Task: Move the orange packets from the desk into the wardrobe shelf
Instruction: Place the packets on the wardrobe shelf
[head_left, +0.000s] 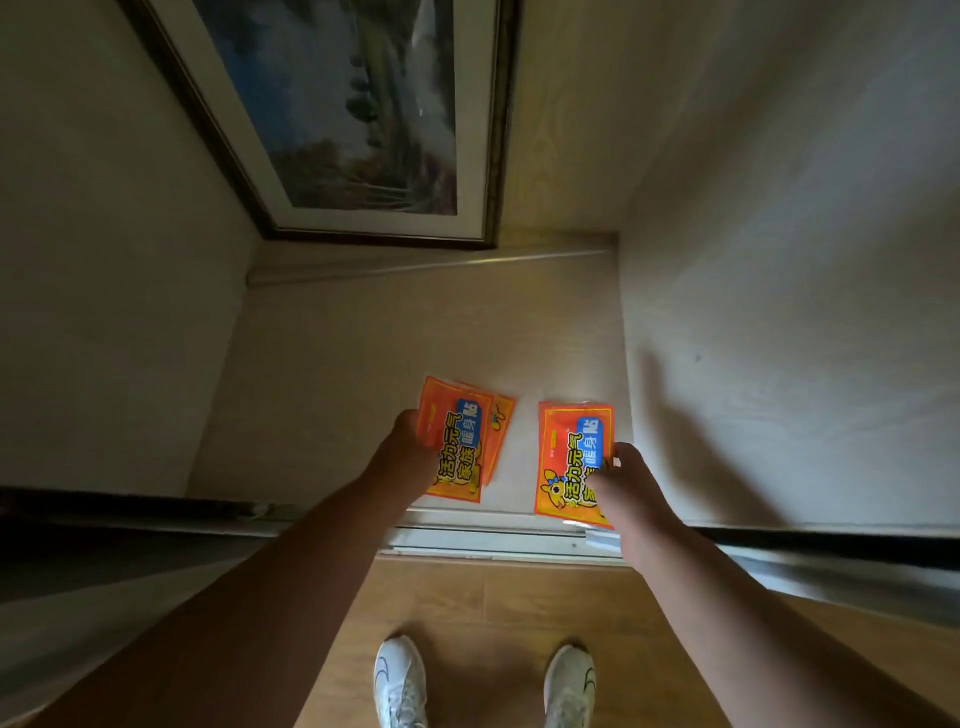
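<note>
Two bare hands reaching forward and down into the wardrobe, both forearms visible. Left hand (410, 441) resting on the left edge of the left stack of orange packets (457, 441); grip narrow, fingers curled on the top packet, at least two more packets peeking out below on the right side, exact count hard to tell. Right hand (626, 475) on the right lower part of the right orange packet (569, 457); grip closed lightly on its edge, thumb on the printed face. Under this one, maybe more packets, not possible to count.

Both groups lying flat on the wardrobe shelf (363, 353), a pale wooden board, close to its front edge and just beside each other with a small gap between. Right packet near the right inner wall, its lower corner reaching the sliding-door rail (467, 540).

One framed painting (358, 114) standing at the back of the shelf, leaning against the rear wall, left of centre. One thin light rod or strip (431, 265) lying along the back of the shelf below the frame.

Below, wooden floor (493, 608) and two white sneakers (400, 680), toes pointing to the wardrobe.
</note>
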